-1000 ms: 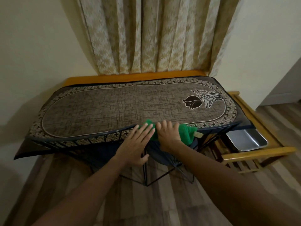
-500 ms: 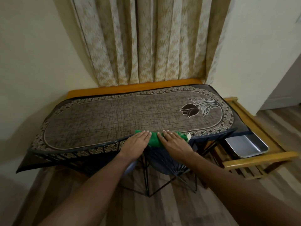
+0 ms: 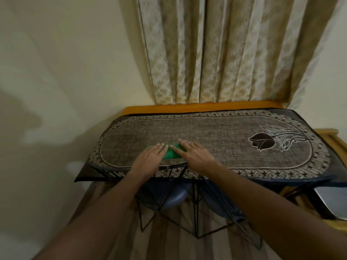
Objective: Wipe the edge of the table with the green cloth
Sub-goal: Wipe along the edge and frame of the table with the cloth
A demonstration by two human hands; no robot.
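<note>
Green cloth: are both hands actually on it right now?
Touching. The head view shows the left hand and the right hand lying flat over the green cloth, fingers overlapping its two ends, pressing it onto the patterned table cover.

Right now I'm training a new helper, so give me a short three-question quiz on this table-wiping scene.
1. True or false: both hands press flat on the folded green cloth.
2. The dark flower motif on the brown patterned table cover lies towards which side: A left, B right?
3. Fill in: behind the table hangs a beige patterned ____.

Key: 1 true: left hand, right hand. 2 B. 3 curtain.
</note>
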